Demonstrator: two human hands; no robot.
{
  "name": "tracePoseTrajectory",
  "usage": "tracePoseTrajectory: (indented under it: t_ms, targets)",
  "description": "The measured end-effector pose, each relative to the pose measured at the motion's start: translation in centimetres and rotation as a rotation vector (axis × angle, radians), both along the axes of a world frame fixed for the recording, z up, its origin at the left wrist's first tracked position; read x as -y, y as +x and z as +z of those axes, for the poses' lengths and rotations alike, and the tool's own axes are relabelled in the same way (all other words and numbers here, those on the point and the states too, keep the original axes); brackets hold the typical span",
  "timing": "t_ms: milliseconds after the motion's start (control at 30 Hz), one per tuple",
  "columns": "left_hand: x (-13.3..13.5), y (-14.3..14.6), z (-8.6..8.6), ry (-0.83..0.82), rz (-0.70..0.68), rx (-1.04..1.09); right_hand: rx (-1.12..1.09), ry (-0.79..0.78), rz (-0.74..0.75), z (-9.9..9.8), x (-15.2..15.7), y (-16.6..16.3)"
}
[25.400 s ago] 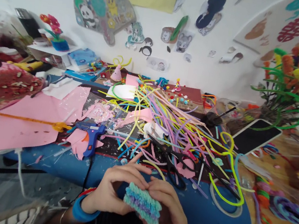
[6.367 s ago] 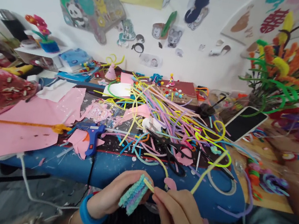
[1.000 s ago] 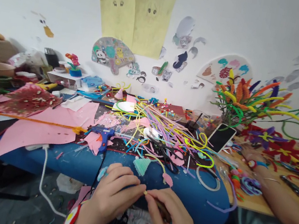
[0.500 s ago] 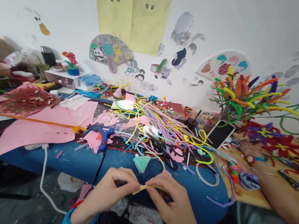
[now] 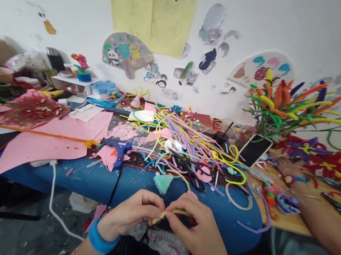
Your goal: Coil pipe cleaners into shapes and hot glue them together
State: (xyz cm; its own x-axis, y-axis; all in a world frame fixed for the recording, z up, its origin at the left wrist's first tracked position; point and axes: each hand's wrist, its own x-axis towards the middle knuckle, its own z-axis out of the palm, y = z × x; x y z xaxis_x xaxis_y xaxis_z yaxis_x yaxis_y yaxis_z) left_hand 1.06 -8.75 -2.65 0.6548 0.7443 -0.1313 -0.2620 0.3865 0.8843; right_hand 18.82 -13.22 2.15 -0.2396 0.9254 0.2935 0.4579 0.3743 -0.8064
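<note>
Between my two hands is a pale yellow pipe cleaner (image 5: 159, 218), bent into a small fold at its end. My left hand (image 5: 139, 211), with a blue wristband, pinches the folded end. My right hand (image 5: 195, 222) pinches the same strand close by, and the rest of it runs back under the right fingers. Just beyond my hands a mint-green fan-shaped piece (image 5: 162, 182) lies at the table's near edge. A yellow-green strand and a small pink piece (image 5: 192, 194) show behind my right hand.
A heap of coloured pipe cleaners (image 5: 189, 135) covers the middle, with black scissors (image 5: 191, 168) on it. A blue glue gun (image 5: 120, 153) with its cord lies left. A phone (image 5: 254, 151) leans by pipe-cleaner flowers (image 5: 289, 100). Another person's arm (image 5: 323, 216) rests at right.
My left wrist has turned and the left fingers have curled more around the folded end. Both hands stay together at nearly the same place, and the view has shifted slightly.
</note>
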Motion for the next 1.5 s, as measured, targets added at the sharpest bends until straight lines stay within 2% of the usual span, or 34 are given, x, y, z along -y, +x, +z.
tracePoseTrajectory:
  t_ms: [167, 267, 333, 500, 567, 667, 833, 1000, 1167, 1333, 1500]
  targets:
    - [0.0, -0.5, 0.5, 0.307, 0.112, -0.071, 0.048, -0.063, -0.082, 0.1, 0.1, 0.0]
    - [0.0, -0.8, 0.6, 0.378, 0.111, -0.117, 0.073, -0.114, -0.094, 0.3, -0.1, -0.1]
    - [-0.1, -0.8, 0.4, 0.291, 0.076, -0.104, 0.063, -0.15, -0.086, 0.4, -0.2, -0.3]
    - [-0.1, -0.1, -0.8, -0.156, -0.053, 0.115, -0.062, -0.236, -0.022, 0.6, -0.2, -0.6]
    - [0.0, 0.2, -1.2, -0.254, -0.08, 0.194, -0.091, -0.177, -0.006, 0.4, -0.1, -0.7]
    - [0.3, 0.7, -1.4, -0.309, -0.083, 0.261, -0.1, 0.007, -0.023, -0.1, 0.0, -0.9]
    - [0.8, 1.2, -1.0, -0.358, -0.005, 0.391, -0.106, 0.361, -0.087, -1.7, 0.2, -1.9]
    - [1.1, 1.4, -0.2, -0.367, 0.054, 0.504, -0.09, 0.575, -0.202, -2.7, 0.4, -3.4]
    - [1.2, 1.6, 0.4, -0.329, 0.165, 0.579, -0.118, 0.627, -0.271, -2.4, 0.6, -4.7]
    - [1.3, 1.8, 0.0, -0.289, 0.28, 0.657, -0.136, 0.564, -0.303, -2.4, 1.0, -5.8]
    - [1.6, 1.7, 0.4, -0.234, 0.342, 0.547, -0.21, 0.581, -0.323, -2.7, 1.0, -6.9]
